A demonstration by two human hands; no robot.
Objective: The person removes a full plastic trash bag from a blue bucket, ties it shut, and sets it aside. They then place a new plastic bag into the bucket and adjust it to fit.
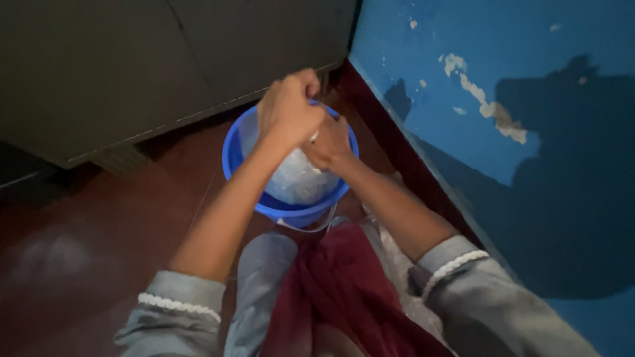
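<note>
One blue bucket (246, 142) on the dark red floor (99, 225), tucked near the corner where the grey cabinet (132, 59) meets the blue wall (503, 66). One thin pale handle hangs down the bucket's near side.

Two hands, both over the bucket. Left hand (288, 106) is a closed fist, raised above the rim, knuckles up. Right hand (329, 142) sits just below and beside it, fingers curled tight. Both are clamped on one pale, translucent wad of cloth or plastic (296, 178) — can't tell which. It hangs from the fists down into the bucket, bulk of it inside the rim. Hands touch each other at the top of the wad.

Can't see any water level; bucket interior is mostly hidden by the wad and the arms.

Two grey sleeves, each pushed up the forearm with one white trim band. Dark maroon garment (344, 291) over the person's lap, at the bottom edge, just beside the bucket's near wall.

Wall: several patches of peeled paint, plus one large shadow on the right.
</note>
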